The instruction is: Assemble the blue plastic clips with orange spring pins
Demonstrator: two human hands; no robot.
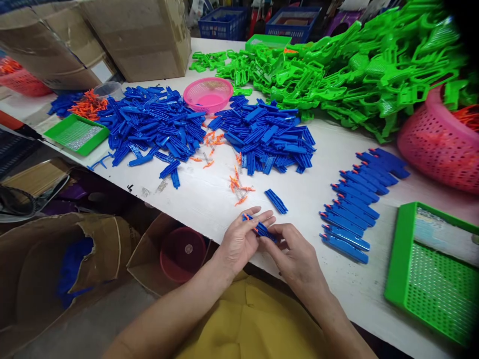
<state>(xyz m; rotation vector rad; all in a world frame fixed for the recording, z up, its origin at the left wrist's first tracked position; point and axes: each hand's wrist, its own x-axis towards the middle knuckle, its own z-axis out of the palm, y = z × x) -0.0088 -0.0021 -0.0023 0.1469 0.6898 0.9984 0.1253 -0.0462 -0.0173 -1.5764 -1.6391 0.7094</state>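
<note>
My left hand and my right hand meet at the near edge of the white table. Together they grip one small blue plastic part with an orange piece at its left end. The fingers of both hands are pinched round it. A loose blue part lies just beyond my hands. Small orange pieces and springs are scattered past it. Rows of finished blue parts with orange tips lie to the right.
Two heaps of blue parts fill the table's middle, with a pink basket behind. A big pile of green parts covers the far right. Green trays, a pink basket and cardboard boxes surround.
</note>
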